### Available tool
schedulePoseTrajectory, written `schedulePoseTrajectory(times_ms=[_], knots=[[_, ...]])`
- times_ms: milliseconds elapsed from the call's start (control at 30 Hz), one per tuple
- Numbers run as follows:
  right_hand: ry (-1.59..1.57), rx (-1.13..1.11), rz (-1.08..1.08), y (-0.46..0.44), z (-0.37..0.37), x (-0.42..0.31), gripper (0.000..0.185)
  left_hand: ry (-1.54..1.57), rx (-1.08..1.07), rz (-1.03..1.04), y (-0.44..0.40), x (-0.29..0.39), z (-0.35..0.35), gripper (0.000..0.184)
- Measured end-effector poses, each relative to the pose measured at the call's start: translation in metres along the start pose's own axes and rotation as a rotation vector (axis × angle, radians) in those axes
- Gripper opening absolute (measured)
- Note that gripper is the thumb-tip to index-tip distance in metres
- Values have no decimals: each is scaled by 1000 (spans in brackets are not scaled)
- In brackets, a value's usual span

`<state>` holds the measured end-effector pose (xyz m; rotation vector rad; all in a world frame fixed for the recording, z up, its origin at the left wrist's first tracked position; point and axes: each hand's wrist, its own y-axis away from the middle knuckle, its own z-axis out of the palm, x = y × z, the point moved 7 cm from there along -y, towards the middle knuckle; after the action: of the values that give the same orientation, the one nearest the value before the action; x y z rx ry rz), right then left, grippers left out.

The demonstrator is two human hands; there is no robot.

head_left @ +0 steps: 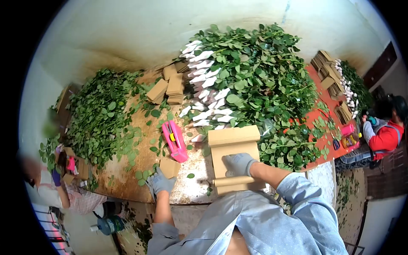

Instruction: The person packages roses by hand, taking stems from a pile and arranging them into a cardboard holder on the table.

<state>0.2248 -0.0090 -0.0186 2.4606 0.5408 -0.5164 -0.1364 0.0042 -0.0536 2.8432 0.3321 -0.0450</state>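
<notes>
A grey glove covers my right hand [239, 164], which lies with its fingers spread on a sheet of corrugated cardboard [220, 156] near the table's front edge. The sheet's far end is folded over in a thick flap, and a rolled strip crosses its near end. My left hand [160, 183], also gloved, touches a small piece of cardboard [170, 168]; whether its fingers grip the piece cannot be made out. Just beyond that piece lies a pink stapler-like tool [174, 141]. White-wrapped rose heads [208, 80] on leafy stems [263, 76] are piled behind the cardboard sheet.
Folded cardboard pieces [174, 87] are stacked at the back. Loose leafy stems [100, 112] heap up on the left. A co-worker in red [384, 138] is at the right by a red table [325, 100]; another person [63, 191] is at the left. A water jug [111, 225] stands below.
</notes>
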Motion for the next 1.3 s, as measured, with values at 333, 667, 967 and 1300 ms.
schedulePoseTrajectory(times_ms=[333, 667, 967, 1300], knots=[[33, 40, -19, -4, 1, 0, 47, 755, 400, 88, 40, 0, -69, 89], [-55, 41, -13, -10, 18, 20, 53, 1383, -488, 480, 52, 181, -6, 29], [-453, 60, 216, 2, 10, 50, 47, 510, -341, 573, 38, 233, -23, 46], [-362, -33, 290, -11, 30, 56, 48, 495, -370, 807, 87, 219, -72, 37]])
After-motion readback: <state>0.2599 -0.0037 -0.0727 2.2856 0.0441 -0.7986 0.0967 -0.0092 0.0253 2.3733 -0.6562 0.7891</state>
